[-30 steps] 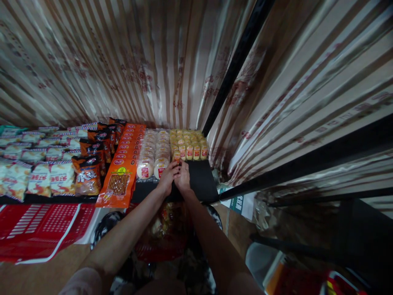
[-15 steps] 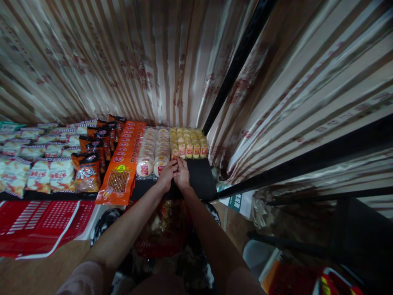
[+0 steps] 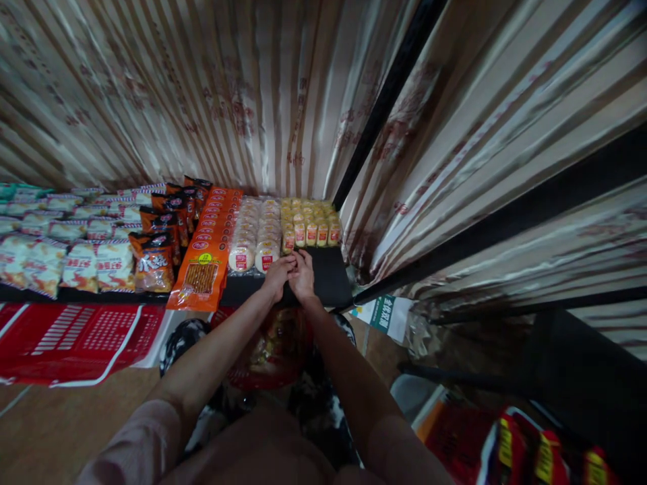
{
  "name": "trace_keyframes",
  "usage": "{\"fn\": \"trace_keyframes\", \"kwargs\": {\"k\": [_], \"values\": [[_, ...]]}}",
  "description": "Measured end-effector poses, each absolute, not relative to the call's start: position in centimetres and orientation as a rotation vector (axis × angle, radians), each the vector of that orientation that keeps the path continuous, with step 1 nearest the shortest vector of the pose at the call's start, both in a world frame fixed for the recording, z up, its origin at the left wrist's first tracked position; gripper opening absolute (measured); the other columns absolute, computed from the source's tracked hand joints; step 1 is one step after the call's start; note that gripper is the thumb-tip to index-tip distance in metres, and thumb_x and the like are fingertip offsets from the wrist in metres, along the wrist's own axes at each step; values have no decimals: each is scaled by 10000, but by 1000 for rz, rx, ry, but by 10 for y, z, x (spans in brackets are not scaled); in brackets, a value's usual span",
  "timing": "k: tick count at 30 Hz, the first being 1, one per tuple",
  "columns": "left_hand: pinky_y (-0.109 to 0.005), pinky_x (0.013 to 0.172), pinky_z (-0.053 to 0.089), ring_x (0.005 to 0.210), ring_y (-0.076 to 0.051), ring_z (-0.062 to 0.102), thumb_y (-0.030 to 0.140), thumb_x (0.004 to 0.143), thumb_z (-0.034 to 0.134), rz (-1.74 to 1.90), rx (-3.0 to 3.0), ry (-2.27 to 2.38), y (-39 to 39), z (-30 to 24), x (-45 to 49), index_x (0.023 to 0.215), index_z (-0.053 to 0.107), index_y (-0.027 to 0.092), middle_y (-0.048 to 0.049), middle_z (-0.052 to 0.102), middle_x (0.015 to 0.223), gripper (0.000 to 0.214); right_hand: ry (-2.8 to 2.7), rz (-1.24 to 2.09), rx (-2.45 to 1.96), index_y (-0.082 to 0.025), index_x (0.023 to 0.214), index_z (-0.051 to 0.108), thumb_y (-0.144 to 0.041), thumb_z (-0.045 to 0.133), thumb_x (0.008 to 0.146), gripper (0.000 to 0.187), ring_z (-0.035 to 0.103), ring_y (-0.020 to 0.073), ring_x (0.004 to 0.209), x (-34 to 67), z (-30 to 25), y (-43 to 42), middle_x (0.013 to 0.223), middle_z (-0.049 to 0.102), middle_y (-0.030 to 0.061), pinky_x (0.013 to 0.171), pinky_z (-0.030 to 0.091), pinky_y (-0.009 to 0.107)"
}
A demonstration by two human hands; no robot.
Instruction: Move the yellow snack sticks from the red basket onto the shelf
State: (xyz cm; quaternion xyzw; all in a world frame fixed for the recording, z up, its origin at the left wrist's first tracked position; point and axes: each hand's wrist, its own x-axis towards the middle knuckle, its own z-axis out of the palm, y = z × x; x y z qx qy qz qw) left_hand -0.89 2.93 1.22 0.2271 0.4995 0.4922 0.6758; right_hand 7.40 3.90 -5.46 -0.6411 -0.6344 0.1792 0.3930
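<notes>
My left hand [image 3: 278, 276] and my right hand [image 3: 302, 276] meet over the front part of a black shelf [image 3: 331, 276]. Their fingers are bent and pressed close together. Whatever lies between the fingertips, if anything, is hidden. Just beyond them stand rows of small yellow wrapped cakes [image 3: 311, 234] with red and white labels. To the left of these are two rows of round, pale pastries [image 3: 263, 257] in clear wrappers, the nearest one close to my left hand.
An orange strip of snack-stick packs [image 3: 202, 263] hangs over the shelf edge. Farther left stand orange-black snack bags [image 3: 153, 264] and white snack bags [image 3: 115, 266]. A red basket [image 3: 85, 340] lies below. Black metal bars [image 3: 389, 108] and a curtain [image 3: 273, 101] border the shelf.
The view has tilted down, so the shelf sits higher. My hands stay together but have shifted slightly right of the leftmost front yellow cake, whose label now shows more fully.
</notes>
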Motion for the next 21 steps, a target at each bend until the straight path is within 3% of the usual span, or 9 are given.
{"fn": "trace_keyframes", "kwargs": {"k": [8,16,21], "values": [[-211,626,511,799,-129,600,-8,665,483,1098,507,1199,1,1,-12,700,637,115,-64,649,801,200,-1630,473,-1658,-139,1120,575,-109,446,691,449,554,178,971,70,-56,2,1226,454,114,843,471,273],[-168,464,368,578,-92,542,41,602,484,1111,567,1256,-30,-19,-21,615,615,127,-24,622,650,157,-1703,425,-1628,-139,1091,583,-61,400,692,446,522,166,968,62,-57,-36,1117,509,101,873,439,271],[-178,430,317,415,-60,435,24,538,464,1106,552,1275,-51,-28,-30,477,531,136,26,513,459,144,-1789,396,-1586,-155,1071,594,-82,417,720,399,488,184,1016,54,-66,-69,1059,528,93,903,411,295]]}}
